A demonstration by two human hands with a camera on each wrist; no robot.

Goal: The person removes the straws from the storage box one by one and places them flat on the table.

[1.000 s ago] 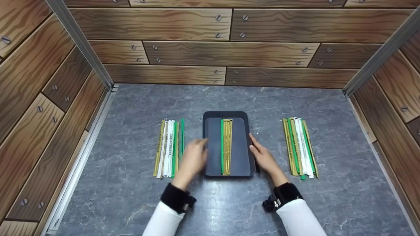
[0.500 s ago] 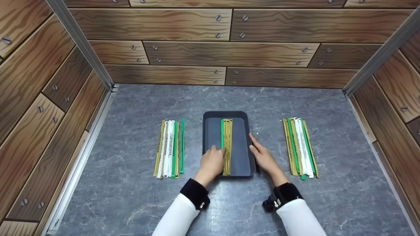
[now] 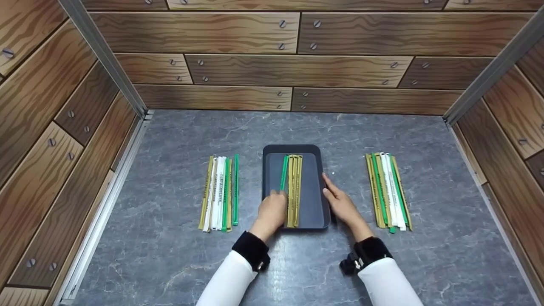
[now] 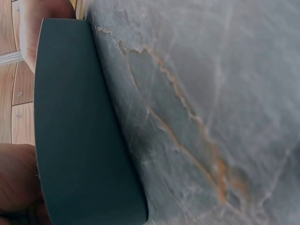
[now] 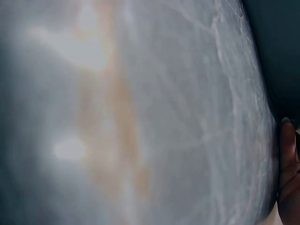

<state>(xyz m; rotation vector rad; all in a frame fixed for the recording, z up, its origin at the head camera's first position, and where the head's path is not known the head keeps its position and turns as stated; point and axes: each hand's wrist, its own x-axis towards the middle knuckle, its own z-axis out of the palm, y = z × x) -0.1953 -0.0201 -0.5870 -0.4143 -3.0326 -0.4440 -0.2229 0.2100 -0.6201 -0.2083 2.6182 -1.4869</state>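
Note:
Flat on the table stands a dark grey tray [image 3: 312, 187] holding one green wrapped straw [image 3: 284, 170] and several gold wrapped straws [image 3: 294, 182]. My left hand [image 3: 271, 212] is over the tray's left half, its fingers curled on the lower part of the green straw, which leans away from the gold ones; the hand hides that lower part. My right hand [image 3: 344, 208] rests its extended fingers along the tray's right edge. In the left wrist view, the tray wall [image 4: 79, 122] covers part of the left hand. A right-hand digit [image 5: 288, 150] touches the tray in the right wrist view.
Left of the tray lies a row of white, gold and green wrapped straws [image 3: 219, 191]. A similar mixed bundle of straws [image 3: 386, 191] is to the right. Wood-patterned walls [image 3: 297, 70] enclose the grey marbled table [image 3: 170, 263] at the back and sides.
My left hand came from the tray's left side onto the straws inside. The green straw's near end has swung left, away from the gold ones. My right hand stayed at the tray's edge.

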